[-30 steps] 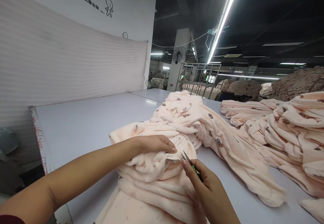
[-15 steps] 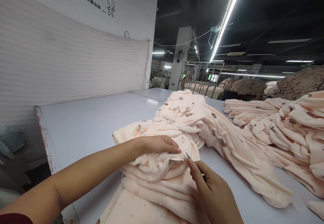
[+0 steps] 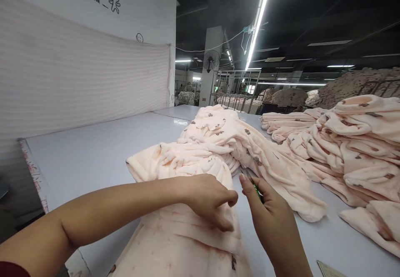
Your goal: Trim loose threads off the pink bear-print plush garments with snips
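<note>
Pale pink plush fabric (image 3: 178, 243) with small dark printed motifs lies bunched on the table in front of me. Over its near folds is my left hand (image 3: 206, 197), thumb and fingers curved and apart, with nothing seen between them. Part of the fabric beneath is hidden by that hand and forearm. Just to the right, my right hand (image 3: 273, 216) is wrapped round small thread snips (image 3: 256, 188). A bit of green shows on their handle, and their thin tips point up and left, apart from the left hand.
A pile of the same pink fabric (image 3: 353, 143) lies on the right of the pale table (image 3: 90, 156). A flat card-like piece (image 3: 328, 269) is at the lower right edge. Behind stand a metal rack (image 3: 234, 87), a pillar with a fan (image 3: 211, 61) and a draped wall sheet (image 3: 84, 72).
My left hand has let go of the fabric edge it pinched and moved lower, fingers spreading. The snips have moved slightly right, away from the cloth. My view has turned right.
</note>
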Available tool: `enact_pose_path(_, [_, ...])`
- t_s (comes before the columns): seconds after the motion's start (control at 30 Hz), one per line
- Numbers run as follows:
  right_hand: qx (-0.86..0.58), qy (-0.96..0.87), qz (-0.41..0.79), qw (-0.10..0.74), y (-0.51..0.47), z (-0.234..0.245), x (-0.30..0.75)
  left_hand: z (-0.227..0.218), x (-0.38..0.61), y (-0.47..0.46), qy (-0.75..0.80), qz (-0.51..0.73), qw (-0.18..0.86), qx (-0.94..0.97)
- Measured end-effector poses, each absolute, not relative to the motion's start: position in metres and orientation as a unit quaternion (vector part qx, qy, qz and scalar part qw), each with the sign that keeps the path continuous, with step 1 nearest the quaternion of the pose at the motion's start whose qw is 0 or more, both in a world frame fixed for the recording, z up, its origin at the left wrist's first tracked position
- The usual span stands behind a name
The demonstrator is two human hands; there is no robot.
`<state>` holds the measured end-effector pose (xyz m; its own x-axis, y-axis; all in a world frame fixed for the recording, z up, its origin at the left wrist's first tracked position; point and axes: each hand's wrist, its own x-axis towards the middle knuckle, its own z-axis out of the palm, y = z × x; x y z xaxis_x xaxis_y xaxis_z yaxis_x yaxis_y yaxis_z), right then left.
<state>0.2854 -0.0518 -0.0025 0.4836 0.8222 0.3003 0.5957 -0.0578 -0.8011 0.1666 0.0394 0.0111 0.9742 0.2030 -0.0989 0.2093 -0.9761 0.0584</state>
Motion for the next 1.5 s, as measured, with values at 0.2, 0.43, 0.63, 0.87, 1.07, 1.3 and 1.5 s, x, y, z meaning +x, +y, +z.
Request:
enact_pose_path(0.2, [-0.706, -0.494, 0.13, 0.49, -0.056, 0.001, 0.283, 0.012, 0.155, 0.052, 0.013, 0.038, 0.189, 0.981])
enact_pose_path(0.43, [-0.704, -0.502, 0.128, 0.487, -0.053, -0.003, 0.287, 0.024, 0.15, 0.046, 0.127, 0.007, 0.22, 0.967])
enact_pose_path(0.63, [-0.706, -0.504, 0.128, 0.48, -0.052, -0.005, 0.29, -0.007, 0.167, 0.03, 0.132, -0.061, 0.046, 0.988])
enact_pose_path(0.87, [-0.709, -0.49, 0.158, 0.482, -0.054, -0.001, 0.281, 0.026, 0.133, 0.083, 0.107, -0.061, 0.41, 0.904])
enact_pose_path(1.07, [-0.664, -0.507, 0.23, 0.499, -0.05, -0.006, 0.272, 0.013, 0.128, 0.095, 0.094, -0.044, 0.515, 0.851])
enact_pose_path(1.3, [-0.636, -0.48, 0.268, 0.542, -0.054, -0.042, 0.249, 0.011, 0.128, 0.094, 0.094, -0.055, 0.526, 0.843])
enact_pose_path(1.5, [-0.655, -0.445, 0.243, 0.56, -0.051, -0.07, 0.225, 0.007, 0.122, 0.083, 0.125, 0.019, 0.515, 0.848])
